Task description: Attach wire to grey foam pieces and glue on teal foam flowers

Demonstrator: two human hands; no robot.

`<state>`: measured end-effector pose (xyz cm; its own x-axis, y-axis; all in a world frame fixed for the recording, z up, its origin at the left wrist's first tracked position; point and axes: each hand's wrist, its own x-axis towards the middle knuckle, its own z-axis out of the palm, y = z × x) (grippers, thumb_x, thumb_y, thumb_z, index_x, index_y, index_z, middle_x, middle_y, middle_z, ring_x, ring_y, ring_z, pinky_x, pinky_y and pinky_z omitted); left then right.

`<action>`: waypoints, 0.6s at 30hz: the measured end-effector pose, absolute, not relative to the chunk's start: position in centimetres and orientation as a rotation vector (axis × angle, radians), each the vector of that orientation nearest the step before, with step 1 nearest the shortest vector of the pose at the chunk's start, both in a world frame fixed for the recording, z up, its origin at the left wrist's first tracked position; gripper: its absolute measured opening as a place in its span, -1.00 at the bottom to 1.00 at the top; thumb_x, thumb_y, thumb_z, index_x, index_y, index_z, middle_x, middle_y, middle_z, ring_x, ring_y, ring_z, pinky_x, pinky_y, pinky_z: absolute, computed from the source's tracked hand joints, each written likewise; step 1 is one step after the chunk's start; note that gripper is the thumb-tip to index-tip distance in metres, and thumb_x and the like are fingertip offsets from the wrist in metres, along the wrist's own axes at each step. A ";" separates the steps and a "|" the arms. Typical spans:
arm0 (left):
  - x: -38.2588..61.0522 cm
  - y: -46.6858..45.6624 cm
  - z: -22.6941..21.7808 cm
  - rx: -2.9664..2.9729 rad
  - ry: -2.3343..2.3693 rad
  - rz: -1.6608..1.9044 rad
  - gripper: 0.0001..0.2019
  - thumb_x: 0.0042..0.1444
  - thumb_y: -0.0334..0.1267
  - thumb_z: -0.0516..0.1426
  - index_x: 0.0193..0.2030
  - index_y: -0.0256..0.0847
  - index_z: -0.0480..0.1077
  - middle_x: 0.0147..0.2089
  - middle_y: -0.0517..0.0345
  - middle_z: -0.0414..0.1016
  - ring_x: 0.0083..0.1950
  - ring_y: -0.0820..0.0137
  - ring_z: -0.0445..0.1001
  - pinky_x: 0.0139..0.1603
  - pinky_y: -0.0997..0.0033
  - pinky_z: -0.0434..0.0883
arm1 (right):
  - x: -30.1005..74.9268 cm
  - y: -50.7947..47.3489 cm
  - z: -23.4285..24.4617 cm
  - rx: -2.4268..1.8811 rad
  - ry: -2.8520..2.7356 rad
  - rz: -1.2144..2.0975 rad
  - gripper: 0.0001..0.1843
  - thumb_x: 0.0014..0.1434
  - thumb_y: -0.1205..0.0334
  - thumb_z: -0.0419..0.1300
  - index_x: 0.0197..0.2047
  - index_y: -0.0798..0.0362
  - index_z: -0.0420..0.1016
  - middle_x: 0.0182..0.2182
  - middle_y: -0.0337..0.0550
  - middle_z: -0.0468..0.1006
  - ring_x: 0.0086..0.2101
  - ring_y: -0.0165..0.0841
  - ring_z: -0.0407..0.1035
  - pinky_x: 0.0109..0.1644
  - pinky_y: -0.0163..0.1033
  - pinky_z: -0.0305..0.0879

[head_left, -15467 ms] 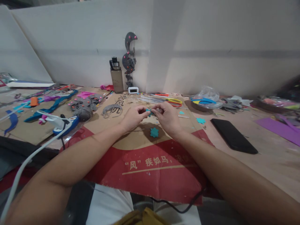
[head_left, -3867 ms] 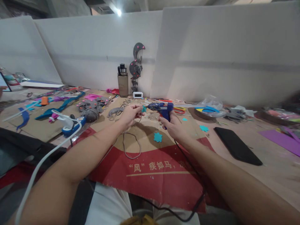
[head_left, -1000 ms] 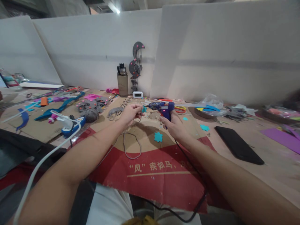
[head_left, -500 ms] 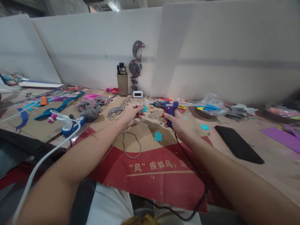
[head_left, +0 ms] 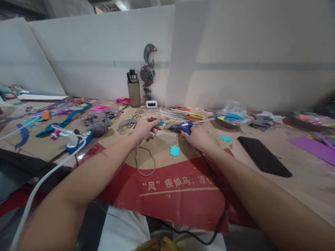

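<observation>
My left hand (head_left: 148, 127) is closed, pinching a small teal cutout (head_left: 160, 122) with a scalloped edge at its fingertips. A thin grey cord (head_left: 154, 164) runs from under that hand and lies in a loop on the cardboard. My right hand (head_left: 197, 137) grips a blue hot glue gun (head_left: 186, 127), which is tilted on its side low over the cardboard, its dark nozzle pointing left. A clear glue stick (head_left: 204, 120) sticks out of its rear. Between my forearms lies another teal cutout (head_left: 174, 150).
Yellow-and-red handled scissors (head_left: 196, 117) lie behind the glue gun. A black phone (head_left: 264, 156) and another teal cutout (head_left: 226, 138) are at right. A water bottle (head_left: 134, 92) and white clock (head_left: 151, 104) stand at the back. Grey yarn (head_left: 99, 129) and a power strip (head_left: 80, 143) are left.
My right hand has lowered the glue gun to the cardboard and turned it from upright onto its side. My left hand stays nearly in place with the teal cutout. The view has shifted slightly.
</observation>
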<state>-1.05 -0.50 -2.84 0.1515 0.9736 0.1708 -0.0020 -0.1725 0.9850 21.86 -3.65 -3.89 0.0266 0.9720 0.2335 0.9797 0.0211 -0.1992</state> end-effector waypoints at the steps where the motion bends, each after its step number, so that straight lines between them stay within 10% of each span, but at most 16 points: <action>1: -1.1 -0.6 -2.8 1.492 1.052 1.220 -0.84 0.02 -0.23 0.23 -0.31 -0.28 0.44 -0.48 0.17 0.48 -0.49 0.49 0.47 -0.58 0.57 0.27 | 22.0 -3.9 -3.8 -2.004 -1.989 -0.160 -0.52 0.20 -0.04 0.08 -0.14 0.24 0.52 -0.07 0.37 0.48 0.00 0.10 0.31 0.01 0.09 0.16; 7: -0.8 -1.4 -2.4 2.265 1.268 1.408 -0.93 0.04 -0.32 0.19 -0.42 -0.22 0.48 -0.37 0.14 0.51 -0.33 0.44 0.40 -0.26 0.42 0.35 | 20.9 -4.4 -2.7 -1.545 -1.854 0.094 -0.74 0.19 0.07 0.08 -0.42 0.06 0.37 -0.30 0.06 0.48 -0.17 -0.11 0.35 -0.07 0.02 0.22; 18: 0.2 -3.1 -2.3 2.709 1.204 1.363 -0.92 0.12 -0.34 0.16 -0.28 -0.22 0.51 -0.34 0.12 0.51 -0.26 0.40 0.44 -0.20 0.41 0.34 | 15.7 -5.7 -4.1 -0.963 -1.160 1.238 -0.49 -0.14 0.12 0.38 -0.23 -0.03 0.16 -0.38 -0.28 0.48 -0.29 -0.37 0.44 -0.20 -0.23 0.31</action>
